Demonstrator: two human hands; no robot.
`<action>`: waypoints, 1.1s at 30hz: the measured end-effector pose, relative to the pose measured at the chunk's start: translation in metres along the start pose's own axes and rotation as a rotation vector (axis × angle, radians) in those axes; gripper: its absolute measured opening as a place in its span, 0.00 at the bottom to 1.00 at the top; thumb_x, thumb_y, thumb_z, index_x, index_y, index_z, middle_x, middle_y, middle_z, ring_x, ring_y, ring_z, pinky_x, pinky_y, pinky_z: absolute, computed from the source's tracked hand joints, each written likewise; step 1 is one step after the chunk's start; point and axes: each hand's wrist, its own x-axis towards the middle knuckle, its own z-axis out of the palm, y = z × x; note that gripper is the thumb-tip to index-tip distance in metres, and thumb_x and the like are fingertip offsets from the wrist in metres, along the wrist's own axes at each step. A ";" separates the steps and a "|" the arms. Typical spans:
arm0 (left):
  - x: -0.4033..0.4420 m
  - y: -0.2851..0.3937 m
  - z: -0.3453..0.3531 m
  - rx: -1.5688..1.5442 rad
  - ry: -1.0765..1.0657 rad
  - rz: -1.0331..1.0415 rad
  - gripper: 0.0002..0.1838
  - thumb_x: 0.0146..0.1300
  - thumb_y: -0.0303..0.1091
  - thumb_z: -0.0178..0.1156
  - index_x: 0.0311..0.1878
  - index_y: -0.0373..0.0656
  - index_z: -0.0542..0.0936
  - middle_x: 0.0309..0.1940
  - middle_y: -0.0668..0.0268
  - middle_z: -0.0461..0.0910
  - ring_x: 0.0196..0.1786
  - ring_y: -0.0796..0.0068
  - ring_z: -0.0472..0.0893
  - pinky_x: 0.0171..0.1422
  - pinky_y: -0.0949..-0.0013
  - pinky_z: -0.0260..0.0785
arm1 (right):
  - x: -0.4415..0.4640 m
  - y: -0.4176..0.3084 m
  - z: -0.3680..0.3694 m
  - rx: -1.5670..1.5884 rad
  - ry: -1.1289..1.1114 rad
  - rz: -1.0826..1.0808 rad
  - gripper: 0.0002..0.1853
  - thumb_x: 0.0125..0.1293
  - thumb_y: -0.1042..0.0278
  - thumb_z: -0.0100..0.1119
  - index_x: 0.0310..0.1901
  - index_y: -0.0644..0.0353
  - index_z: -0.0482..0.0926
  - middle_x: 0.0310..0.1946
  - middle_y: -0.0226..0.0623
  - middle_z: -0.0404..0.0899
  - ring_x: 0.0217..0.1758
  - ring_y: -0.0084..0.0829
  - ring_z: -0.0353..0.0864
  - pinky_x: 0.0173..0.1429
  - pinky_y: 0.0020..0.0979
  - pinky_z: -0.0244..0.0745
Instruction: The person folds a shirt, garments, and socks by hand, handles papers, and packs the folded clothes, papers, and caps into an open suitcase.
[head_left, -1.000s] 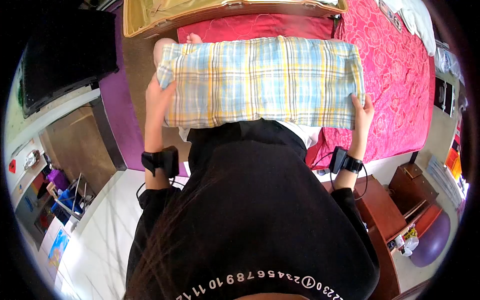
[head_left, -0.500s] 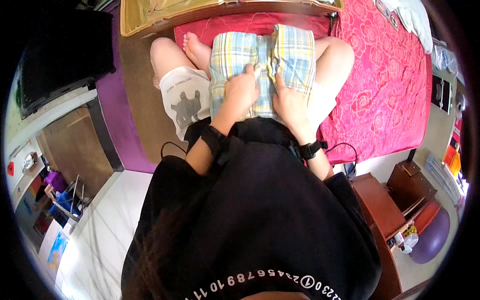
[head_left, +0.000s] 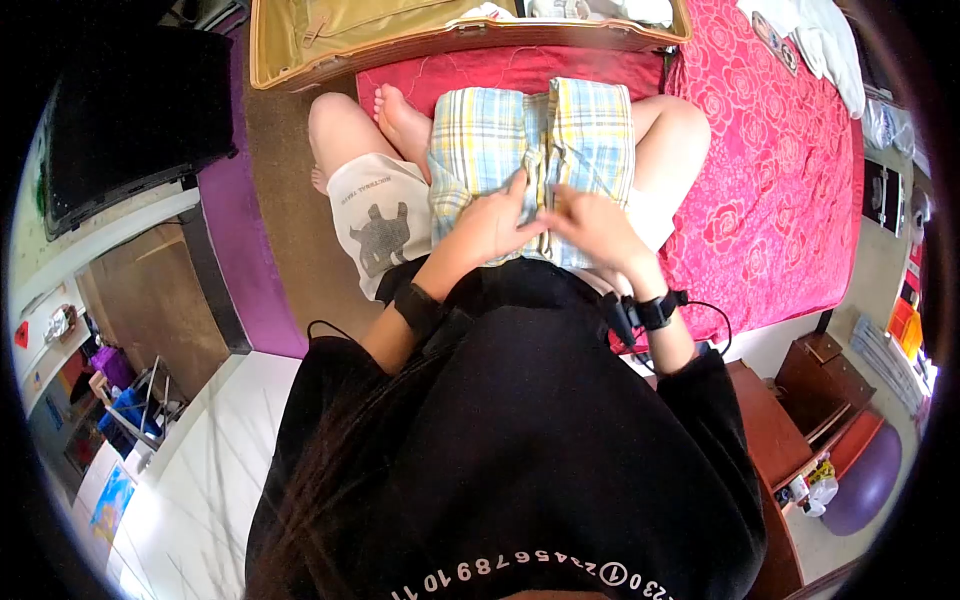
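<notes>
**Plaid cloth (head_left: 510,150), sides folded inward**

Head view: cloth lies over crossed legs (head_left: 670,145), apparently its work surface. Left hand (head_left: 492,224) open on it, thumb and forefinger spread, seemingly steadying the 2 inner edges; right hand (head_left: 598,228) blurred close beside, grip: cannot tell.
</notes>
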 end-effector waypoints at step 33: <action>-0.105 -0.049 -0.028 -0.106 0.235 0.121 0.11 0.49 0.23 0.60 0.35 0.38 0.69 0.34 0.57 0.70 0.41 0.54 0.72 0.44 0.61 0.66 | 0.219 -0.052 0.020 0.171 0.313 -0.211 0.23 0.57 0.49 0.62 0.44 0.63 0.79 0.30 0.51 0.81 0.38 0.51 0.81 0.43 0.45 0.74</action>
